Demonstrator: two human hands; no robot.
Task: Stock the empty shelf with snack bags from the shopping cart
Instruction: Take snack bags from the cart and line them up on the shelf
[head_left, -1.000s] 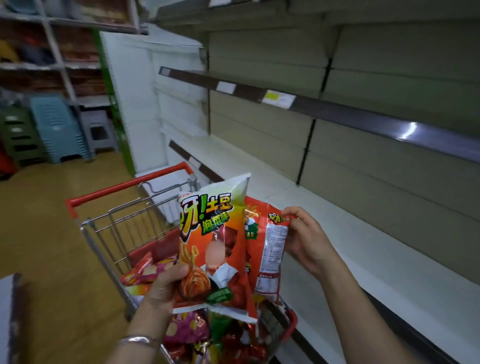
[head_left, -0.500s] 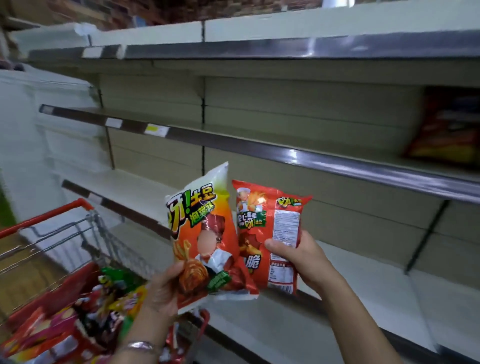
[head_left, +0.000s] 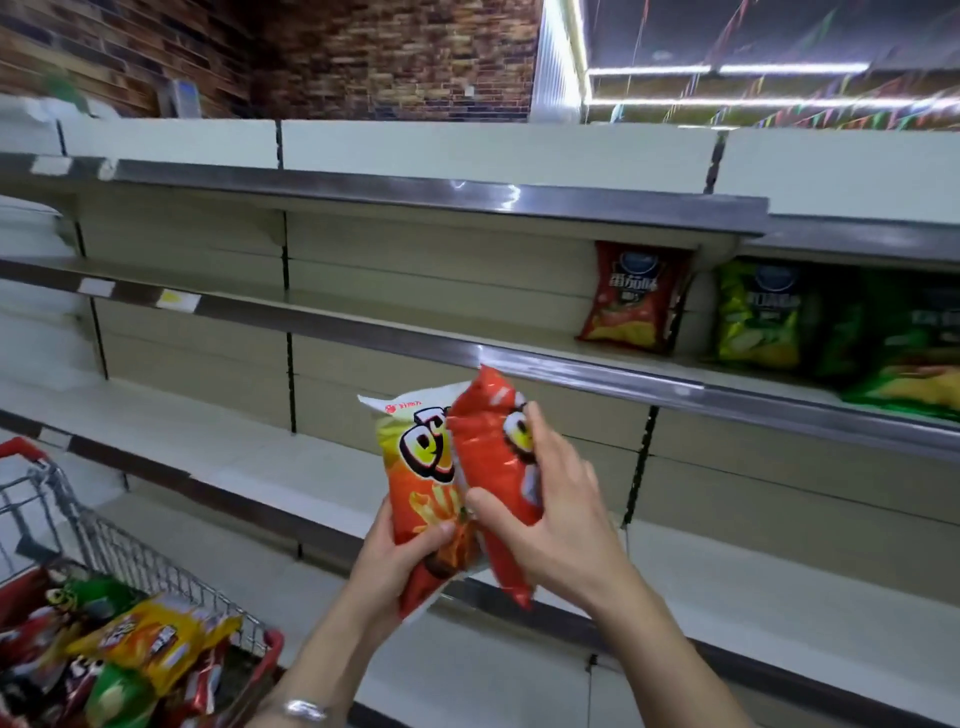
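My left hand (head_left: 400, 558) grips the lower part of an orange and yellow snack bag (head_left: 421, 467) held upright in front of the shelves. Beside it my right hand (head_left: 550, 514) holds a red snack bag (head_left: 488, 457), thumb in front and fingers curled round its right side; the two bags touch edge to edge. Both are just below the metal edge of the middle shelf (head_left: 363, 332), whose left and centre stretch is bare. The shopping cart (head_left: 130, 561), bottom left, holds several more snack bags (head_left: 145, 639).
On the right of the middle shelf stand a red chip bag (head_left: 631, 299) and green chip bags (head_left: 758, 317). Another shelf (head_left: 415, 195) runs above, a white lower shelf (head_left: 234, 457) below, behind my hands. The cart's red corner (head_left: 270, 649) sits near my left forearm.
The view swung up and right, so the cart dropped to the bottom left corner. Both bags rose toward the middle shelf, and the red bag turned so its front now faces me.
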